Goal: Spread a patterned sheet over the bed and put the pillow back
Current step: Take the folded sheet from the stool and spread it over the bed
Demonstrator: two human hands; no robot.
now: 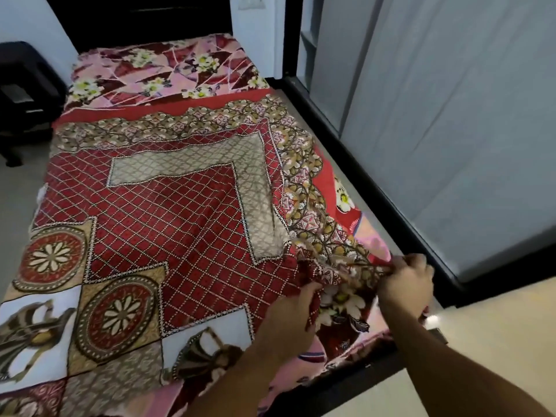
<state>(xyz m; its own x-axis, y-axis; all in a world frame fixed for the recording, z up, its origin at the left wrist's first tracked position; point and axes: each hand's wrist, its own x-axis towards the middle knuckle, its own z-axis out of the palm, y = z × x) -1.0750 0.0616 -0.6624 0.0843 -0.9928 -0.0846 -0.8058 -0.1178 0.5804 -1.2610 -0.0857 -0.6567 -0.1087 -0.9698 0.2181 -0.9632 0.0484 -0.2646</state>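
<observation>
I see the patterned sheet [180, 212] in deep red with a white dotted lattice. It has a beige L-shaped band toward 1 o'clock and a brown-and-gold floral border along its 12 and 3 o'clock edges. At 8 o'clock I make out red round medallions with cream petals, beside white squares bearing brown striped figures. The under-sheet [162, 73] at 12 o'clock is pink and maroon with white-and-yellow flowers. The bed frame [361, 371] is black, the floor [496, 326] cream.

Bed [388, 206], black frame. Floral sheet [162, 70] lies directly on it, showing at far end & rt edge. Red sheet [180, 212] on top, near-rt corner bunched.
</observation>
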